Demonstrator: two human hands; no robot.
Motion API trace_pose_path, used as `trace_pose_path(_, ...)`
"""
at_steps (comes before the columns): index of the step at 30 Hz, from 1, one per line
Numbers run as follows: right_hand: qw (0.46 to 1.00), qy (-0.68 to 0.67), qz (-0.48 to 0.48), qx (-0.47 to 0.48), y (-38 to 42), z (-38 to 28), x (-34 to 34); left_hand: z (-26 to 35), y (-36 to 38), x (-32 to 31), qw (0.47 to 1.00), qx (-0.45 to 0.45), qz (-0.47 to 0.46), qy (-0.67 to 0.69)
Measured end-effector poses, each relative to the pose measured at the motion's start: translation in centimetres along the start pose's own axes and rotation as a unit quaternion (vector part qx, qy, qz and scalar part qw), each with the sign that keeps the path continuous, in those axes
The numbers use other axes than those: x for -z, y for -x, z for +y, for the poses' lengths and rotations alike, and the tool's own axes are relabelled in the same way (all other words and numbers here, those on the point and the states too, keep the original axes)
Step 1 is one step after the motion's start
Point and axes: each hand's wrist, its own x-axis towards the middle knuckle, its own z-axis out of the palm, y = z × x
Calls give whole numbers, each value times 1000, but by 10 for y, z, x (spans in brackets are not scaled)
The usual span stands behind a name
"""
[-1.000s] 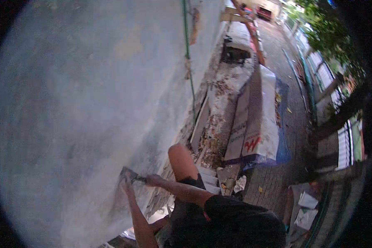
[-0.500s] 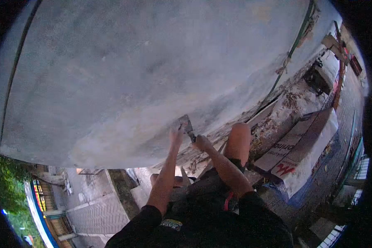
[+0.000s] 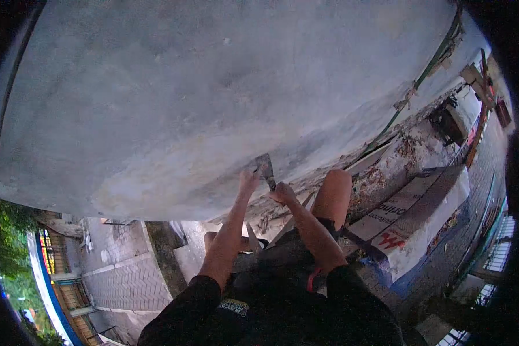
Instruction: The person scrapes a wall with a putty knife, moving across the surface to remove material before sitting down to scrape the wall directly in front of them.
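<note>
A putty knife [image 3: 264, 164] with a wide, dark blade lies against the grey plastered wall [image 3: 173, 109], low down near a paler patch. My right hand [image 3: 283, 194] is closed around its handle. At the left side of the blade is my left hand [image 3: 249, 180], its fingers closed at the blade's edge and partly blurred. Both forearms reach up from my lap, and my bent knee [image 3: 333, 193] is just right of the right hand.
A long printed cardboard box or sack [image 3: 418, 210] lies to the right. Rubble and dry leaves [image 3: 406, 147] line the wall's foot, and a green hose [image 3: 424, 75] hangs along the wall. Paving [image 3: 124, 282] and greenery [image 3: 11, 236] show at lower left.
The view has shifted slightly. The putty knife and both hands sit a little further right and higher in the picture, with the right hand still on the handle.
</note>
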Motion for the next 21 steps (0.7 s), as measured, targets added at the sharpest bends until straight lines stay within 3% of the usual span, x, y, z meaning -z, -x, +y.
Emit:
trace_pose_path(1, 1000, 17, 5, 12, 4, -7, 11, 7, 0, 0, 999, 31, -21, 37)
trace_pose_path(4, 996, 66, 61, 26, 12, -22, 20, 7, -5, 6, 969, -34, 10, -243)
trace_pose_path(6, 998, -8, 40, -37, 13, -20, 20, -9, -6, 9, 964, 105, -90, -226)
trace_pose_path(8, 999, 19, 14, -37, 14, -16, 16, -18, -4, 5, 979, 109, -60, -164)
trace_pose_path(9, 999, 32, 4, -37, 11, -14, 15, 24, 7, 3, 992, 46, 17, -112)
trace_pose_path(11, 992, 61, 103, 37, 17, -27, 29, 46, 4, 3, 997, -16, 72, -39)
trace_pose_path(12, 984, 74, 148, 70, 22, -31, 31, 38, -1, 5, 998, -9, 52, -19)
trace_pose_path(13, 995, 53, 79, 27, 20, -26, 29, 21, -1, 6, 999, 3, 36, 3)
trace_pose_path(15, 997, 15, -62, -52, 11, -17, 25, -5, 2, 8, 992, 89, -40, -82)
trace_pose_path(16, 999, 40, -7, 11, 9, -16, 23, -9, -7, 7, 982, 119, -76, -122)
trace_pose_path(17, 994, 64, 47, 73, 14, -12, 17, -14, -9, 5, 989, 87, -39, -112)
trace_pose_path(18, 982, 85, 104, 132, 14, -11, 13, 29, -3, 8, 993, 52, -6, -104)
trace_pose_path(20, 964, 52, 203, 163, 13, -9, 0, 50, 0, 11, 996, 40, 5, -80)
trace_pose_path(21, 975, 17, 168, 141, 9, -1, -6, 46, -5, 12, 996, 62, -10, -60)
